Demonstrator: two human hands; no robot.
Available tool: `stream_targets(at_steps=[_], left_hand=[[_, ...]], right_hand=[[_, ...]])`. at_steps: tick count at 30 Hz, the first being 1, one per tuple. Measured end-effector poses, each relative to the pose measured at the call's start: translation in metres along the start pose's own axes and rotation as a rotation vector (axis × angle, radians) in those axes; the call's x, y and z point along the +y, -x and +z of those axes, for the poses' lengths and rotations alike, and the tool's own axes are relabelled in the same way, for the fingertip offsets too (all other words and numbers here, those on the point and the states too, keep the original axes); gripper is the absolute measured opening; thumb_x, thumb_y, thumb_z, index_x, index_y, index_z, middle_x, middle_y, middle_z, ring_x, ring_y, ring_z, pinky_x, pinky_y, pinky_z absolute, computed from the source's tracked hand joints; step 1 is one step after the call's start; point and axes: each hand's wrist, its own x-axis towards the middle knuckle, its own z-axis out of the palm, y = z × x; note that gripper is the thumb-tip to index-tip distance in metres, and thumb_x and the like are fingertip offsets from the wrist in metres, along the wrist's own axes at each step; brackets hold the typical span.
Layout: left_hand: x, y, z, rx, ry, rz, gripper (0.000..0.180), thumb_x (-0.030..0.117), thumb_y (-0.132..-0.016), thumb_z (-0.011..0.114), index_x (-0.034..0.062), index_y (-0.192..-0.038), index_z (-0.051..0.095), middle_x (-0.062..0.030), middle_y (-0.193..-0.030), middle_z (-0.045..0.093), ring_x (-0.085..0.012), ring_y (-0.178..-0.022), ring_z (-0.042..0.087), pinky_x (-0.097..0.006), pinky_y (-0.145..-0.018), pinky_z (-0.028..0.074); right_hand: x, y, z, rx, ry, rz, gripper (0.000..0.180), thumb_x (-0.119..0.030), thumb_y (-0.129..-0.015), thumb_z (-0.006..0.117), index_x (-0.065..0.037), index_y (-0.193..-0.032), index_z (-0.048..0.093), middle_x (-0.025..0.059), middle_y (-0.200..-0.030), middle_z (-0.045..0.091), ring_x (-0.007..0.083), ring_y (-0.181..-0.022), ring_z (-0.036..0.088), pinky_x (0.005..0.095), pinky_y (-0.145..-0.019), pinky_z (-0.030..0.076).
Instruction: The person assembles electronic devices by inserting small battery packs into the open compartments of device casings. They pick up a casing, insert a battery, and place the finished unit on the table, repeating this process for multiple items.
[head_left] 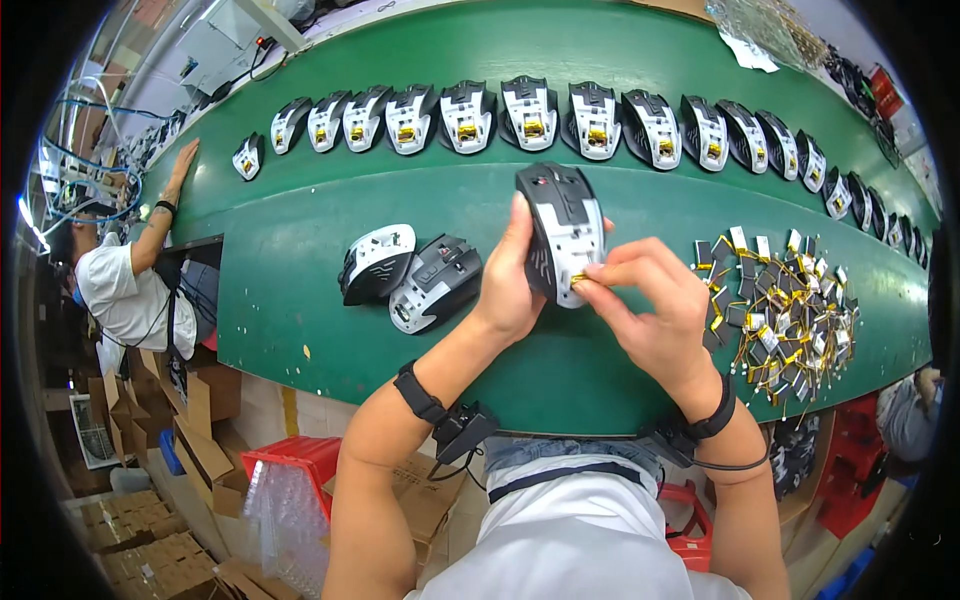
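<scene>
My left hand (508,280) is closed round the side of a black and grey computer mouse (563,215), holding it tilted above the green table. At the mouse's lower end, the fingertips of my right hand (655,305) pinch a small battery (579,280); only a bit of its yellow end shows, the rest being hidden by fingers and shell. Left of my left hand lie two more mice: one (378,262) turned on its side, and another (436,283) leaning against it. To the right of my right hand spreads a pile of small wired batteries (785,320).
A curved row of mice (465,118) with yellow pieces in their openings runs along the far side of the green table (300,300). At the left, a co-worker (140,290) rests an arm on the table. Cardboard boxes (205,450) and a red crate (300,455) stand below.
</scene>
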Motion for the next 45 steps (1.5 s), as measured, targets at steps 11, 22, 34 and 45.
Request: stream_targets(at_steps=[11,22,34,45], left_hand=[[0.004,0.001,-0.005,0.087,0.013,-0.025,0.065,0.054,-0.103,0.017,0.0051,-0.129,0.051,-0.0171,-0.119,0.063,-0.0258,-0.105,0.064,-0.039,-0.09,0.053],[0.002,0.004,-0.003,0.159,-0.012,0.035,0.062,0.052,-0.103,0.017,0.0071,-0.126,0.053,-0.0167,-0.117,0.064,-0.0246,-0.103,0.064,-0.038,-0.09,0.052],[0.011,0.006,-0.011,0.27,0.153,0.026,0.058,0.049,-0.104,0.018,0.0082,-0.123,0.054,-0.0166,-0.118,0.063,-0.0267,-0.099,0.064,-0.04,-0.087,0.052],[0.021,0.011,-0.008,0.217,0.16,0.047,0.059,0.05,-0.104,0.017,0.0093,-0.126,0.053,-0.0162,-0.116,0.064,-0.0284,-0.095,0.066,-0.04,-0.084,0.055]], right_hand=[[-0.002,-0.009,-0.007,-0.086,0.096,-0.098,0.021,-0.006,-0.071,0.079,-0.005,-0.088,0.068,0.0072,-0.083,0.066,0.0249,-0.074,0.064,0.0331,-0.063,0.052],[-0.008,0.003,0.018,0.094,0.122,-0.112,0.019,-0.002,-0.068,0.079,-0.006,-0.082,0.067,0.0066,-0.084,0.066,0.0234,-0.071,0.064,0.0331,-0.061,0.052],[-0.021,0.006,0.027,-0.136,0.361,-0.168,0.045,-0.006,-0.067,0.072,-0.003,-0.112,0.066,0.0082,-0.111,0.058,0.0299,-0.099,0.057,0.0391,-0.082,0.05],[-0.019,0.006,0.028,-0.129,0.272,-0.204,0.047,0.001,-0.065,0.065,-0.003,-0.112,0.065,0.0085,-0.114,0.061,0.0297,-0.104,0.058,0.0396,-0.085,0.048]])
